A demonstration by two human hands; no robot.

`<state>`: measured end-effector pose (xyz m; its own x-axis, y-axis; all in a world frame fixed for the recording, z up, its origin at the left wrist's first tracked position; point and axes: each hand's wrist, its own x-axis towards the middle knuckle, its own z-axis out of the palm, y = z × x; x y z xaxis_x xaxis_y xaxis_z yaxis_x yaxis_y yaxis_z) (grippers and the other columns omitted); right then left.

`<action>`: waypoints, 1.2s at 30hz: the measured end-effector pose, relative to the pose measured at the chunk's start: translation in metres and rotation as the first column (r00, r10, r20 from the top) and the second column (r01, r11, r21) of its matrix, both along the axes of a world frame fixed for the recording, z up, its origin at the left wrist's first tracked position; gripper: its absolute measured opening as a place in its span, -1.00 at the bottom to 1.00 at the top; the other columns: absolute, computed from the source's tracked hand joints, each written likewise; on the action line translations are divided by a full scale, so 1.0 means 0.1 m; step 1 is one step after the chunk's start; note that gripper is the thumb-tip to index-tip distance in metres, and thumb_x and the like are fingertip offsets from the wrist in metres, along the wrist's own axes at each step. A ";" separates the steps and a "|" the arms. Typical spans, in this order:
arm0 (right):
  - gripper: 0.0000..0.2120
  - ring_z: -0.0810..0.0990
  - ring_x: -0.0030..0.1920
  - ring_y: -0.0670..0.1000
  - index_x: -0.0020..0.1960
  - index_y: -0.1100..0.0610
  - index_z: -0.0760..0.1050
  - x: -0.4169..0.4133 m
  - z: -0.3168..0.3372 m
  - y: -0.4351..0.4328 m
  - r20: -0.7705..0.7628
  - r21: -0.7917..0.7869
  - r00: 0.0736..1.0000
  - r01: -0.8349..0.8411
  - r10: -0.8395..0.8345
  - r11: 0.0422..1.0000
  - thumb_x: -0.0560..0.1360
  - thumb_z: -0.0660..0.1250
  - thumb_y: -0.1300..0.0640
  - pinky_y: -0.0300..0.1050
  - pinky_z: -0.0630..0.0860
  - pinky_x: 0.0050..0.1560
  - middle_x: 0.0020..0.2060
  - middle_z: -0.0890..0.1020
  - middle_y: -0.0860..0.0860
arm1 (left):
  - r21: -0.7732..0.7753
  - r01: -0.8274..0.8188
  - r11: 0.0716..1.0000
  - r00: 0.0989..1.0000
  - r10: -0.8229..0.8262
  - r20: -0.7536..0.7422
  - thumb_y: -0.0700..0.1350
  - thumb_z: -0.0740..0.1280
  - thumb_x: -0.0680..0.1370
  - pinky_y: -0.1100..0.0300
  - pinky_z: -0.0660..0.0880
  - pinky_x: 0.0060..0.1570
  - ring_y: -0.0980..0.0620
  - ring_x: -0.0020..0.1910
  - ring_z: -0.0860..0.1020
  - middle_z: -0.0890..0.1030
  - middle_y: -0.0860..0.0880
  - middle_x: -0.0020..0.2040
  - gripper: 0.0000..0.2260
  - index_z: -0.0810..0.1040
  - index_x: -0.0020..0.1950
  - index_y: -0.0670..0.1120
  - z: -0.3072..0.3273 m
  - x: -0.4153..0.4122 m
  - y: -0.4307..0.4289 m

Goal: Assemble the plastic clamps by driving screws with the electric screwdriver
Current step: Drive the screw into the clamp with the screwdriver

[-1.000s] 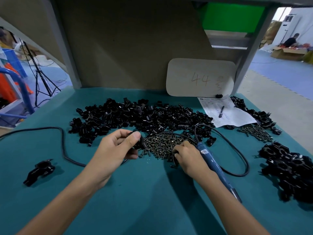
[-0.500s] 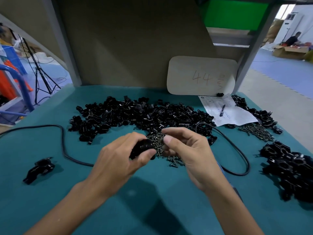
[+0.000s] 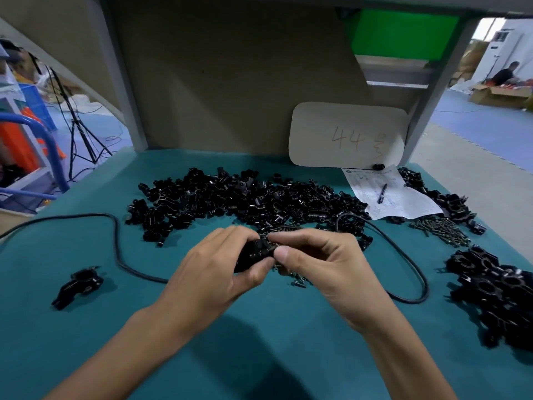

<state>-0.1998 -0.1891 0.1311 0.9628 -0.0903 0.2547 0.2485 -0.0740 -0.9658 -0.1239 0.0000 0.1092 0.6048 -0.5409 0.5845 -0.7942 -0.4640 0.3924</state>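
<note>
2 hands: left hand (image 3: 213,272) & right hand (image 3: 326,267), both on 1 black clamp piece (image 3: 253,255). 1 lone clamp (image 3: 79,285) at left. Loose clamp parts in 3 lots: centre heap (image 3: 245,203), right heap (image 3: 499,295), back-right strip (image 3: 444,197); pcs in each too many to count. Screws in 2 lots: near scatter (image 3: 298,282) by the hands, right scatter (image 3: 444,232); no. can't be told. Cable shows as 2 stretches, left stretch (image 3: 116,243) & right loop (image 3: 426,291); can't tell if 1 cord. 1 paper sheet (image 3: 409,203), 1 pen (image 3: 382,193), 1 board (image 3: 346,134) marked 44, 1 tripod (image 3: 73,125), 1 person (image 3: 504,75) in bkgd
</note>
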 end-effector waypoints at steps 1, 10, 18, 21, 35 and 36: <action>-0.81 0.69 -0.15 -0.06 0.09 0.08 0.72 -0.01 0.01 -0.02 0.007 -0.060 1.000 0.004 -0.004 0.998 0.49 0.47 0.20 -0.28 0.57 -0.09 -0.11 0.76 0.01 | 0.010 0.004 1.000 1.000 -0.004 -0.008 0.28 0.17 0.60 0.37 0.35 -0.17 0.18 -0.13 0.41 0.45 0.24 -0.12 -0.72 0.45 0.03 0.09 0.00 0.00 0.00; -0.73 0.45 -0.24 -0.10 -0.13 -0.05 0.40 -0.05 0.13 -0.06 0.030 -0.751 0.998 0.056 -0.051 0.658 0.68 0.13 -0.12 -0.23 0.31 -0.26 -0.30 0.49 -0.15 | 0.093 0.050 0.994 0.996 -0.056 0.063 0.24 0.15 0.64 0.24 0.33 -0.10 0.08 -0.12 0.34 0.40 0.16 -0.08 -0.73 0.42 0.14 0.08 -0.01 0.02 -0.03; -0.53 0.54 -0.20 -0.14 -0.10 -0.19 0.46 0.07 -0.14 -0.41 -0.098 -0.817 0.967 0.057 -0.235 0.574 0.55 -0.03 -0.49 -0.02 0.51 -0.15 -0.24 0.58 -0.17 | 0.116 0.032 0.993 0.997 -0.039 0.059 0.26 0.13 0.64 0.20 0.37 -0.10 0.09 -0.13 0.35 0.38 0.18 -0.10 -0.72 0.42 0.12 0.08 -0.06 0.01 -0.01; -0.44 0.51 0.21 0.09 0.40 -0.04 0.32 -0.06 -0.55 -0.90 -0.183 -0.963 0.776 -0.018 -0.603 0.268 0.57 0.16 -0.38 0.03 0.48 0.12 0.23 0.50 -0.03 | 0.120 -0.009 0.993 0.996 -0.002 0.087 0.29 0.07 0.65 0.24 0.38 -0.17 0.14 -0.16 0.33 0.40 0.19 -0.13 -0.66 0.42 0.08 0.06 -0.04 0.03 0.03; -0.70 0.62 -0.31 -0.02 0.11 0.08 0.45 -0.29 -0.07 -0.78 -0.163 0.496 0.921 0.386 -0.353 0.778 0.43 0.44 0.09 -0.16 0.60 -0.35 -0.16 0.67 0.07 | 0.143 0.020 0.990 0.997 -0.009 -0.077 0.37 0.10 0.49 0.18 0.40 -0.38 0.05 -0.38 0.49 0.52 0.12 -0.38 -0.64 0.36 -0.05 0.09 0.12 -0.12 -0.11; -0.68 0.61 -0.32 -0.05 0.10 0.08 0.46 -0.27 0.06 -0.71 -0.092 0.590 0.937 0.323 -0.336 0.740 0.42 0.46 0.02 -0.17 0.60 -0.33 -0.21 0.65 0.02 | 0.151 0.020 0.988 1.000 -0.016 -0.027 0.33 0.13 0.49 0.15 0.39 -0.41 0.06 -0.43 0.48 0.50 0.12 -0.40 -0.65 0.39 -0.06 0.06 0.13 -0.13 -0.14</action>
